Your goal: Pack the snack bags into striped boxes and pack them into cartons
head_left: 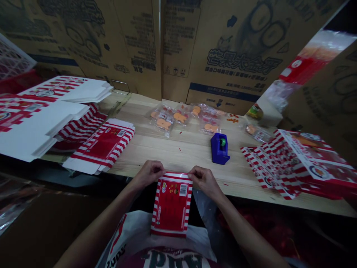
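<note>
Ahead of our hands, slightly to the right, stands a blue tape dispenser; farther ahead, clear packets of orange pieces lie in a loose row. Off to the left sits a finished-looking striped carton beside stacked flat printed blanks; well to the right, striped boxes lean together. We pinch a red-and-white barcoded box by its top corners, left hand and right hand each with fingers closed on an edge; it hangs just below them (over our lap). The pale wood-grain table ends at tall brown cardboard cartons.
</note>
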### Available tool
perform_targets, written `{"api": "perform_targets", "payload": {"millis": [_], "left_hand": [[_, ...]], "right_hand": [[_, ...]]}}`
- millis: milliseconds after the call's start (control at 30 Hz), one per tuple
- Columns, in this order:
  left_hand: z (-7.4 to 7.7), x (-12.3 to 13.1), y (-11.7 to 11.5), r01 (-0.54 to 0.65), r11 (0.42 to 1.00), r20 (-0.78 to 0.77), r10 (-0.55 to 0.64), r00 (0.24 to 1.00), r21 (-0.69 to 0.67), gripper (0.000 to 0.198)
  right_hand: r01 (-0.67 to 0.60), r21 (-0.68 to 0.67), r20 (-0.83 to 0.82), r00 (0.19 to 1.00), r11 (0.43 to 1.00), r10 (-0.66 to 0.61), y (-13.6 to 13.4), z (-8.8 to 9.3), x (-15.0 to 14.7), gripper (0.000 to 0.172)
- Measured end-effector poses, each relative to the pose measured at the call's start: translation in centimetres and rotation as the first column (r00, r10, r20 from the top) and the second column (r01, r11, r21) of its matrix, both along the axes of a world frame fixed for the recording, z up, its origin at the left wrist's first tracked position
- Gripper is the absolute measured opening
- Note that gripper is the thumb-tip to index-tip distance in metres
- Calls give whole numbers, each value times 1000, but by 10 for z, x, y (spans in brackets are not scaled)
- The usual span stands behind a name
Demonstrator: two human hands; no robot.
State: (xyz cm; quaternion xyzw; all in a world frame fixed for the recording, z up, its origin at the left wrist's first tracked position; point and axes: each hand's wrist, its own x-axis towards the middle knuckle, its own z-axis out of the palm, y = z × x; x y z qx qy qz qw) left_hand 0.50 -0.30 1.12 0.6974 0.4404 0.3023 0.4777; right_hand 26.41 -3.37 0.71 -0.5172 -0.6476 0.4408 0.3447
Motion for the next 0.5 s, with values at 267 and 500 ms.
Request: {"api": "perform_targets", "payload": {"millis": [267, 500], "left_hand": [[-22, 4, -22, -56, 998, 72, 59, 996, -39, 22], [-31, 3, -28, -167, 986, 134, 165, 977, -1, 19]], "right_hand": [[82, 93, -202, 977, 992, -62, -29, -21, -10, 10], [371, 185, -205, 920, 910, -333, -8, -26, 30, 28]]}}
